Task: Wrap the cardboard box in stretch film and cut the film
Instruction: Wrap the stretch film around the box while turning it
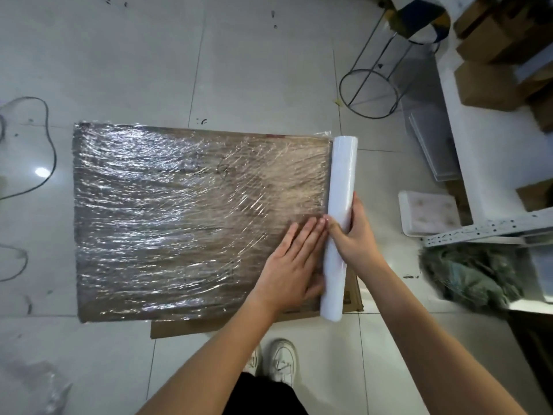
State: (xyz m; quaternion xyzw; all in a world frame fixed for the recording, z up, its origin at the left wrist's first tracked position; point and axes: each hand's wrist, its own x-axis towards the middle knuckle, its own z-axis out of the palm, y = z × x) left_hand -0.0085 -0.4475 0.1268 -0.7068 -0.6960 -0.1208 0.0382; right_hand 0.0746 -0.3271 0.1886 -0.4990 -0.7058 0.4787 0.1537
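At the flattened cardboard box's (167, 217) right edge, film is pressed flat by the left hand (291, 265) while the stretch-film roll (339, 223) is gripped by the right hand (354, 235); cutting likely follows.

I count one box (179, 217), one roll (339, 229), two hands (291, 265) (356, 235), two shoes (282, 362), one stool (389, 64).

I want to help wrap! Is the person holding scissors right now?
No, the right hand grips the white film roll and the left hand presses flat on the wrapped cardboard box; no scissors show.
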